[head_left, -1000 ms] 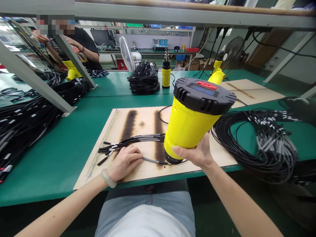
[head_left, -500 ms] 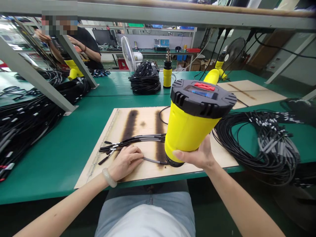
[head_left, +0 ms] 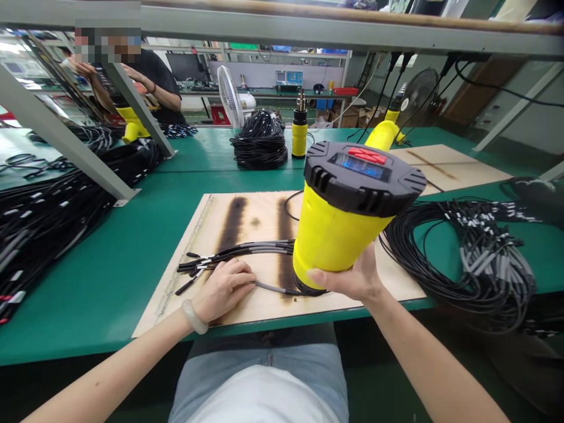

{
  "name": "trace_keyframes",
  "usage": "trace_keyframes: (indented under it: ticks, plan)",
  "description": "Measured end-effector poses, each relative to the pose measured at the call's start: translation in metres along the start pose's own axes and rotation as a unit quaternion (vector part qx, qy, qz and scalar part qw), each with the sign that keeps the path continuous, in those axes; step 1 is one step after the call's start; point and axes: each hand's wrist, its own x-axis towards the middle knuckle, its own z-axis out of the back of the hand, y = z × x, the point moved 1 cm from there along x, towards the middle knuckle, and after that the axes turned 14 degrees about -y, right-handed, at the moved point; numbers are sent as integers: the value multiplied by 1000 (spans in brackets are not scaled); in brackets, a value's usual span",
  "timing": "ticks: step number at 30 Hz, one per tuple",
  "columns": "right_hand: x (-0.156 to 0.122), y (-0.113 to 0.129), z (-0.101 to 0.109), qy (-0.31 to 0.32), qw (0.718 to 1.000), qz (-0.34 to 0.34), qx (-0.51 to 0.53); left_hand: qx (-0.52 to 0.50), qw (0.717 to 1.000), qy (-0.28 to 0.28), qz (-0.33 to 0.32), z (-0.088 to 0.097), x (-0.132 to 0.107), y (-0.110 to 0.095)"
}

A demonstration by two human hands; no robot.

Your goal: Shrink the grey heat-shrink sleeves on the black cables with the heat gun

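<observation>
My right hand is closed around a yellow and black heat gun, whose black top with a small display faces me. Its nozzle is hidden under the body, over the wooden board. My left hand is closed on a cable with a grey sleeve, which runs right beneath the heat gun. Just behind that hand lies a bunch of black and grey cables, their ends spread on the board's left part. Two dark scorched bands cross the board.
A coil of cables lies to the right, and a long heap of cables to the left. Behind the board are a cable bundle and a second heat gun. A metal post slants at left. A co-worker sits across the table.
The heat gun has tilted very slightly, and its top sits a touch farther right. My left hand and the cable look unmoved.
</observation>
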Motion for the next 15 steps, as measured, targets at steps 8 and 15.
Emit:
trace_keyframes:
  ticks: [8,15]
  plan:
    - [1,1,-2,6,1000,13,-5,51,998,23,-31,-7,-2,0]
    - [2,1,-1,-2,1000,14,-1,36,998,15,-48,-8,0,1]
